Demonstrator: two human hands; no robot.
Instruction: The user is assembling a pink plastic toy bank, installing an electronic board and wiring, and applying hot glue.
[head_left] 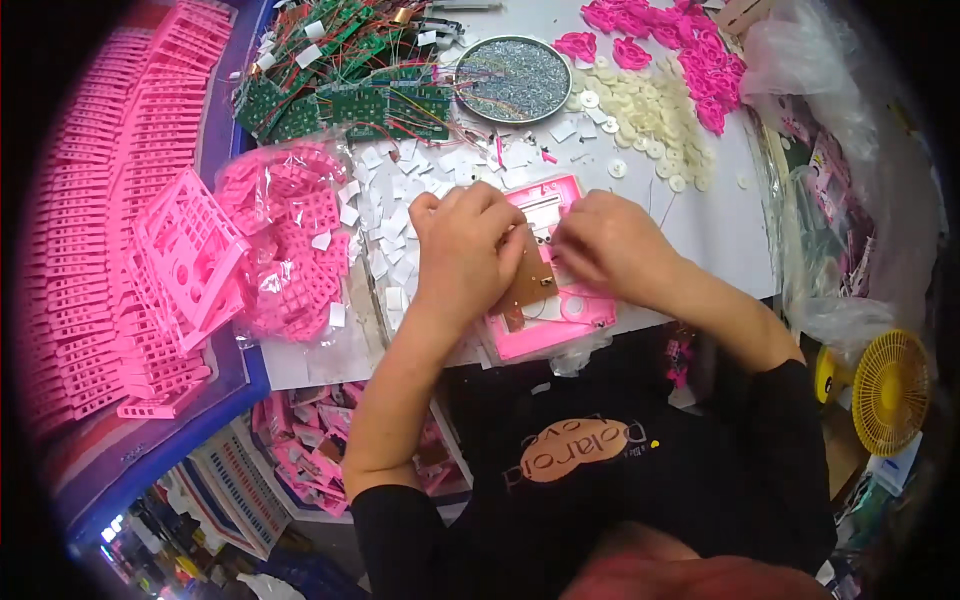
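Note:
A pink plastic casing [520, 342] lies at the table's front edge, with a brown circuit board [531, 283] over its inside. My left hand [468, 248] is closed at the board's left edge, fingers curled and thumb against it. From the right, my right hand [608, 246] bends over the casing with its fingertips pinched together near the board's upper right edge. Whatever sits between those fingertips is hidden. A thin wire curves across the lower part of the casing, next to a round pink ring [572, 305].
Stacked pink casings [110, 220] fill the left side, beside a plastic bag [290, 240] of pink parts. Behind are green circuit boards [385, 112] with wires, a round tin of screws [514, 80], white discs [650, 130] and pink pieces [705, 75]. A yellow fan [890, 392] stands at right.

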